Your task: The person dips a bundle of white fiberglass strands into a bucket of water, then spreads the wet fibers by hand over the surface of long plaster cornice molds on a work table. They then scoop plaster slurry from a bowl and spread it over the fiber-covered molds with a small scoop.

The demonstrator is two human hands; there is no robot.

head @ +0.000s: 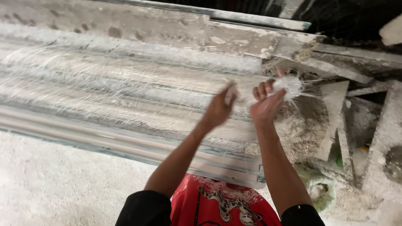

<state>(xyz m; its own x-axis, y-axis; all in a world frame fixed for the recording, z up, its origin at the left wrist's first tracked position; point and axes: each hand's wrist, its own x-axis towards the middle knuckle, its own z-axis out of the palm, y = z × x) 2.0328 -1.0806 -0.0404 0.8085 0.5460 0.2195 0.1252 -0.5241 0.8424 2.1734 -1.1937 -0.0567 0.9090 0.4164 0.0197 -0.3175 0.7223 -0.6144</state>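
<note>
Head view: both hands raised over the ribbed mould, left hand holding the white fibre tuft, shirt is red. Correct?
One slip. The head view shows the white fibre tuft in the right hand, not the left hand, which pinches only a small pale bit. Both hands are raised over the ribbed mould, and the shirt is red.

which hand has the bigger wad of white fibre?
The right hand: a frayed white fibre clump sticks out past its fingers, strands splaying. The left hand pinches only a small white bit at its fingertips.
</note>
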